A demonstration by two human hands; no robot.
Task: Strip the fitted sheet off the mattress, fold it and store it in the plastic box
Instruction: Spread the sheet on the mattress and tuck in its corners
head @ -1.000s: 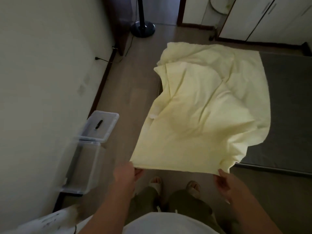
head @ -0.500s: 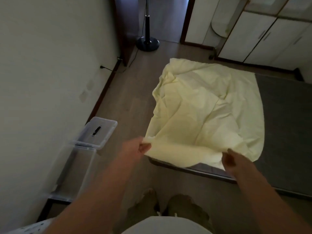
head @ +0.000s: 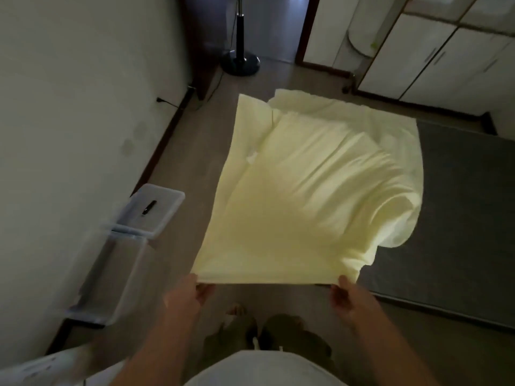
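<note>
While both hands pinch the sheet's near edge at lower centre, left hand and right hand apart to spread it for folding; box waits lower left.

One view only, head-worn: it looked forward and steeply down from standing height, just short of the mattress. Left hand and right hand sat close under the lens; the mattress ran off frame right.
</note>
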